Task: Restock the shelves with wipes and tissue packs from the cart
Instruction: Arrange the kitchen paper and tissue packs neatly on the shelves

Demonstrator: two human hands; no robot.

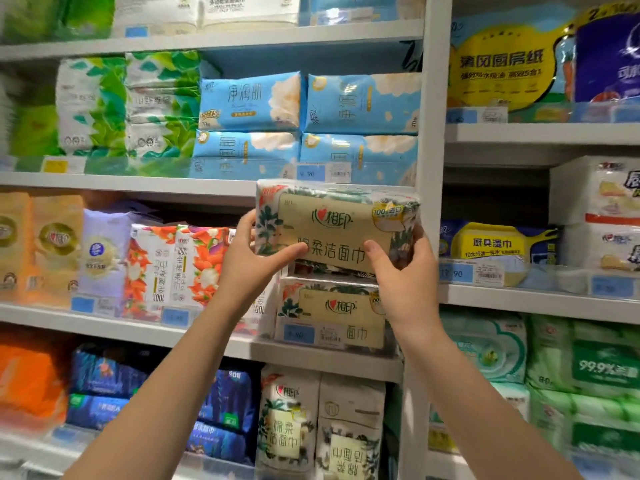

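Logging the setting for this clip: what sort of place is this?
Most likely a shop aisle: white shelves stacked with blue tissue packs, price tags on the shelf edges, and the left hand and right hand holding a floral tissue pack up to the stock.

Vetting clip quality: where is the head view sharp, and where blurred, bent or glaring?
Head view: the tan, leaf-printed plastic tissue pack gripped by the left hand and right hand is sharp, print legible; the green packs at the left edge smear with blur; the white shelf upright tilts from wide-angle distortion; lighting is even, no harsh glare.
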